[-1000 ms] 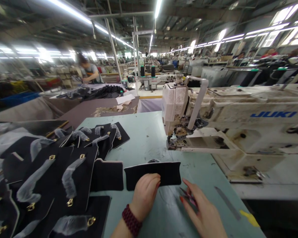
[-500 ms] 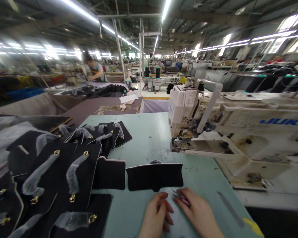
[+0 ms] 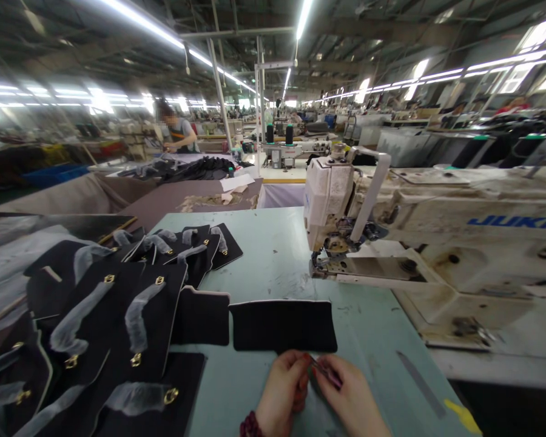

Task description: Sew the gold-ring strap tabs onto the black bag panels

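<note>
Strip-lit factory, green table (image 3: 273,255), black panel (image 3: 282,325), right hand (image 3: 351,399) grip pinching snips (image 3: 326,372), left hand (image 3: 281,391) grip unclear

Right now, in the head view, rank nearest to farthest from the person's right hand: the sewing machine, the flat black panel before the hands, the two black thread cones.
1. black panel, just ahead of the right hand holding snips.
2. sewing machine, farther ahead, to the right.
3. thread cones, far back, centre.
</note>
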Demonstrator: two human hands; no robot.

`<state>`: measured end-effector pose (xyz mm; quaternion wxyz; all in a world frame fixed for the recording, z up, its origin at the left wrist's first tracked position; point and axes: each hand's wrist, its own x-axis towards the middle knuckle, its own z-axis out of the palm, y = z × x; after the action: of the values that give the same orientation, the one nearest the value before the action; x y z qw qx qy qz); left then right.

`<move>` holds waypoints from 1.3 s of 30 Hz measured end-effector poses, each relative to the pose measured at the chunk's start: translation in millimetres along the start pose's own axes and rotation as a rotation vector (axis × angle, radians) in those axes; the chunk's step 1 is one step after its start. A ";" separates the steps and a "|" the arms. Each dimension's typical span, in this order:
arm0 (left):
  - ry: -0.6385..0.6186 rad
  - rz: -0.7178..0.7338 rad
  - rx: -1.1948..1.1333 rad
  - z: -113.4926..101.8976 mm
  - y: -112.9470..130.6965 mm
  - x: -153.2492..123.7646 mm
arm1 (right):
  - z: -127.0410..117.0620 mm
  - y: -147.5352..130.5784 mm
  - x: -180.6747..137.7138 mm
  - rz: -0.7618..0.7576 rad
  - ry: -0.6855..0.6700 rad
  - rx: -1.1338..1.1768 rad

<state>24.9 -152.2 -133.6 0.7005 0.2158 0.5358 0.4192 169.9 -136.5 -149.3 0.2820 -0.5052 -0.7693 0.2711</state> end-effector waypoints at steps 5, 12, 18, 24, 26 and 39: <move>0.069 0.057 0.176 -8.7 -8.7 -1.8 | -49.5 3.1 6.7 -0.395 0.188 -0.379; 0.129 0.114 0.366 -10.6 -8.4 -9.8 | -51.8 2.4 39.2 -0.808 0.096 -0.637; 0.121 0.137 0.393 -9.2 -8.8 -10.9 | -43.3 1.7 48.7 -0.857 0.010 -0.619; 0.111 0.134 0.426 -8.3 -5.9 -13.2 | -41.2 2.5 52.4 -0.862 -0.030 -0.593; 0.115 0.139 0.439 -7.2 -5.0 -13.3 | -39.4 1.3 53.8 -0.857 -0.038 -0.579; 0.294 0.807 1.427 -62.5 8.5 -36.5 | -70.9 60.5 21.7 -0.610 0.222 -0.685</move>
<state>-39.1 -186.5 -127.3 0.1143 0.7265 0.6403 0.2219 250.7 -86.2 -139.1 0.2463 -0.3460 -0.8929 -0.1495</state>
